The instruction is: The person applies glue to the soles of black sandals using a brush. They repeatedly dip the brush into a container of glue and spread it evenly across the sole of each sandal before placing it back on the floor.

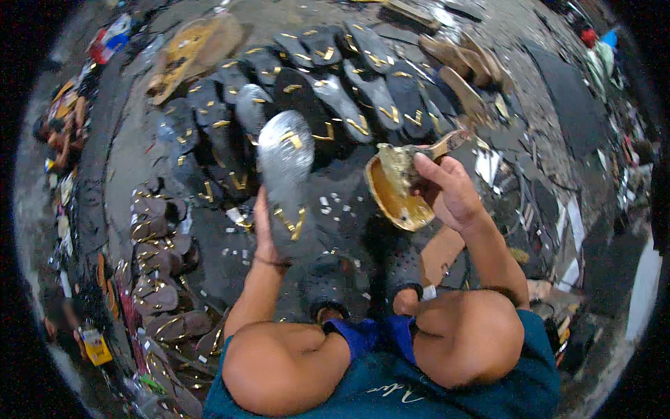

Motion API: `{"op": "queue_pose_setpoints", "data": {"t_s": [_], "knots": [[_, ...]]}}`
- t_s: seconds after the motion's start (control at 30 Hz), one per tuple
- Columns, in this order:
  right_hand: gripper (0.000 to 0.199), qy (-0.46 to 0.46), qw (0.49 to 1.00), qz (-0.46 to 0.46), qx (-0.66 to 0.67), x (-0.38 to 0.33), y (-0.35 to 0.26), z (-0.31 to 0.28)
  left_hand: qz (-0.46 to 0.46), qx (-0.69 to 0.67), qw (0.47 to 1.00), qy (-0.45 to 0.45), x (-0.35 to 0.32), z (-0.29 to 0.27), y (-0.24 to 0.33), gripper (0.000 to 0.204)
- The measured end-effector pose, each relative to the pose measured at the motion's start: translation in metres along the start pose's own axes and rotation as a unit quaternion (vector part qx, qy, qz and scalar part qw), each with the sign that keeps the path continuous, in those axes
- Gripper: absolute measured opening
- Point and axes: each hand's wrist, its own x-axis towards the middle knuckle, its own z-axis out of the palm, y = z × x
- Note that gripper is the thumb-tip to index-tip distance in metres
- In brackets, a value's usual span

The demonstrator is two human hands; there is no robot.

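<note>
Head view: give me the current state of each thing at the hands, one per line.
Left hand: closed on the sole, holding it up.
Sandal sole: raised, shiny face up.
Right hand: gripping the brush.
Brush: bristles over the bowl.
Bowl: tilted, coated with yellowish glue.
Dark soles: laid out in rows on the floor.

The sole (285,157) shows a matt grey, finely speckled face with glossy gold strips. Right of the sole, the bowl (398,199) is glossy amber inside, crusted at its rim. Behind the sole, dark soles (349,98) look rubbery and matt
</note>
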Motion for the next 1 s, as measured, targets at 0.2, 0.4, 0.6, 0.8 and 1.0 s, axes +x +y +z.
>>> {"op": "queue_pose_setpoints", "data": {"t_s": [0.2, 0.4, 0.6, 0.8, 1.0], "knots": [[0.019, -0.146, 0.859, -0.321, -0.371, 0.038, 0.032, 0.089, 0.145, 0.143, 0.977, -0.068, 0.01, 0.019, -0.011, 0.051], [0.049, -0.24, 0.742, -0.469, -0.415, 0.017, 0.062, 0.083, 0.074, -0.094, 0.988, -0.096, -0.007, -0.002, 0.005, 0.057], [0.034, -0.099, 0.742, -0.552, -0.367, 0.05, 0.037, 0.085, 0.131, -0.061, 0.971, -0.19, 0.013, -0.008, 0.003, 0.042], [0.043, -0.299, 0.749, -0.406, -0.43, 0.012, 0.067, 0.074, -0.009, -0.23, 0.963, -0.142, 0.02, -0.013, 0.015, 0.045], [0.034, -0.303, 0.652, -0.522, -0.46, -0.014, 0.064, 0.098, 0.182, 0.13, 0.965, -0.135, -0.008, 0.016, 0.01, 0.052]]}}
